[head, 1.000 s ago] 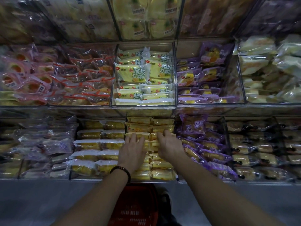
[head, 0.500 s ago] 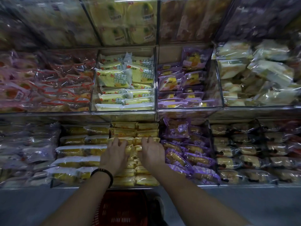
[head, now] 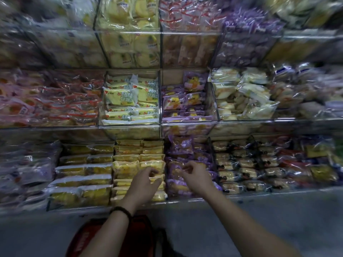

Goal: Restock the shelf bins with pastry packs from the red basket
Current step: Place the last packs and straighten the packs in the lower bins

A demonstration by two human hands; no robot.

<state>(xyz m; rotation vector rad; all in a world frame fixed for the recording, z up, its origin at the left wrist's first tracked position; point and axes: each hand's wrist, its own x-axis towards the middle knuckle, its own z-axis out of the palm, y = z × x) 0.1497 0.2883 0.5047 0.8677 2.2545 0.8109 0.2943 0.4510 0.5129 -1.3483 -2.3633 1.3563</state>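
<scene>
Basket, red, sat lowest, under the forearms. Left hand, bracelet at its wrist, hung over the yellow packs, fingers loosely curled, gripping nothing. Right hand, just beside it, curled over the purple packs; blur hid whether it pinched one. Beyond, the upper purple bin showed bare back wall above its stock.

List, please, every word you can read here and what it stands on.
"杨枝" on the yellow plastic pastry packs in the clear middle bin; the line beneath is blurred.
White lettering on the red plastic basket: too blurred.
Print on the purple plastic packs: too blurred.
</scene>
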